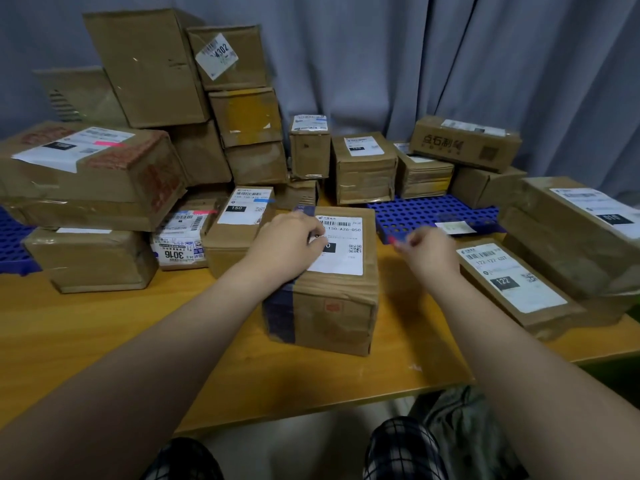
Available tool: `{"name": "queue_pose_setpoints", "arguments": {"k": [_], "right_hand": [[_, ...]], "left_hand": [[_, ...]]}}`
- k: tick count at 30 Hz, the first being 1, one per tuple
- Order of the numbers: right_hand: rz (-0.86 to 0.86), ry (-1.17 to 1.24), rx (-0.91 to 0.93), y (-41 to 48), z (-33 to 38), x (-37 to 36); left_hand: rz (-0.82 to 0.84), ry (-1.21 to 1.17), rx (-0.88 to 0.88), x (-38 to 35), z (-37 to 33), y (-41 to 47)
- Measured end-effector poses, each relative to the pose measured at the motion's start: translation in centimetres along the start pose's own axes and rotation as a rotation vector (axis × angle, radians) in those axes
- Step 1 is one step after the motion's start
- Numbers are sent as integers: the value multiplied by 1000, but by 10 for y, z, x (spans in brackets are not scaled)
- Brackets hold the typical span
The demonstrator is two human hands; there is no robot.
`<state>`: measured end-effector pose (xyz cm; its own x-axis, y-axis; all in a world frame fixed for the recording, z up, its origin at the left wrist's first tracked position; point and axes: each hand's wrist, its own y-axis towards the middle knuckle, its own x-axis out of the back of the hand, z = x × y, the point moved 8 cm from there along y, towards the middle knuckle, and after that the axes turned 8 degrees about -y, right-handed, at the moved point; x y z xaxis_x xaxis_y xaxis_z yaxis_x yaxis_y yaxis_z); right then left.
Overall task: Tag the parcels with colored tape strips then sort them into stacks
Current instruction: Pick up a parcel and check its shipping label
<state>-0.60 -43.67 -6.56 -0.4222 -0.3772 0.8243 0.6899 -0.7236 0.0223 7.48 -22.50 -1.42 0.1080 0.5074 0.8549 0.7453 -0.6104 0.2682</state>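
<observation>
Working at wooden table [207,341] against grey curtain [450,64], among piled cardboard parcels. Steadying centre parcel [332,306] with left hand [291,242]: resting on top face, covering left edge of shipping label [343,261], fingers curled, tips down. Not managing to tell whether pinching anything there or just pressing. Pinching red tape strip [393,240] in right hand [429,252], thumb against fingertips; heavily motion-blurred, so going only by red sliver poking out leftward. Hovering just right of centre parcel, apart from it, near front edge of blue perforated tray [415,209].

Key geometry: looking at target lying directly left of right-hand grip, close by, top face tilting slightly toward camera. Reading label print as running left-right, label's long side running away from body. Noting blue strip [265,200] on neighbouring 150 parcel [235,230] and pink strip [107,143] on big left box [86,188], both lying left-right along upper label edge. Judging same orientation needed: carrying strip leftward, keeping long axis left-right, landing on label's upper right area. Favouring right hand for placement, being nearer free right half; left hand blocking left half. Risking strip folding onto itself or sticking to fingers. Guessing 122 parcel [512,282] at right waiting untagged; no strip showing on it.
</observation>
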Motion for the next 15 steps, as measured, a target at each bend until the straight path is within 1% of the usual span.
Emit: {"name": "queue_pose_setpoints", "arguments": {"k": [1, 2, 3, 4, 6, 7, 9, 15], "right_hand": [[-120, 219, 64, -3, 11, 16], [-157, 415, 128, -9, 24, 28], [-114, 577, 173, -14, 40, 31], [-25, 703, 196, -21, 56, 29], [177, 876, 192, -35, 84, 13], [264, 920, 179, -41, 94, 4], [360, 938, 183, -46, 103, -12], [346, 891, 272, -51, 102, -16]], "left_hand": [[-9, 42, -2, 1, -2, 2], [-33, 52, -4, 4, -5, 4], [-72, 18, -6, 6, -7, 7], [-129, -55, -18, 9, -10, 7], [-275, -210, -94, 17, -18, 4], [-329, -256, -138, 21, -21, 1], [-367, -288, -187, 24, -23, -2], [-331, -200, -261, 19, -28, -1]]}}
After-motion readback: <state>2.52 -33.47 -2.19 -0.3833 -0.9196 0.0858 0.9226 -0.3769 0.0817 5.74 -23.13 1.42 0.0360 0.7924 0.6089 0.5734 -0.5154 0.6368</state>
